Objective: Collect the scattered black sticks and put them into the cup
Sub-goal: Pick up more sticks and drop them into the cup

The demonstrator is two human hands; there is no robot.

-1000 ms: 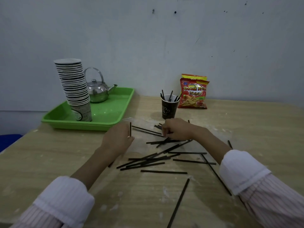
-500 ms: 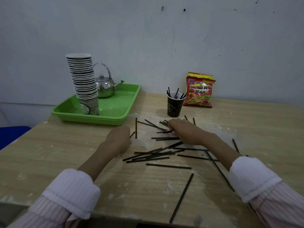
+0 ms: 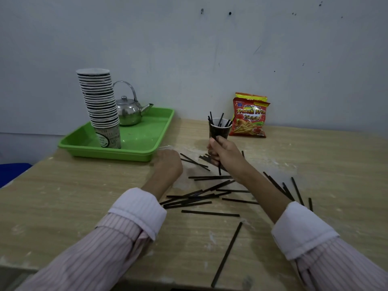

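A dark paper cup (image 3: pixel 219 131) stands on the wooden table near the wall, with several black sticks poking out of it. My right hand (image 3: pixel 225 153) is lifted just in front of the cup, closed on a black stick (image 3: pixel 219 168) that hangs down from the fist. My left hand (image 3: pixel 168 162) rests curled on the table to the left, blurred, and what it holds cannot be made out. Several black sticks (image 3: pixel 195 198) lie scattered on the table between my arms. One long stick (image 3: pixel 226 254) lies near the front edge.
A green tray (image 3: pixel 144 150) at the back left carries a tall stack of paper cups (image 3: pixel 99 106) and a steel kettle (image 3: pixel 128 110). A red snack bag (image 3: pixel 249 115) leans against the wall behind the cup. More sticks (image 3: pixel 291 190) lie at the right.
My right hand has risen off the table with a stick and moved toward the cup. My left hand has slid a little forward on the table.
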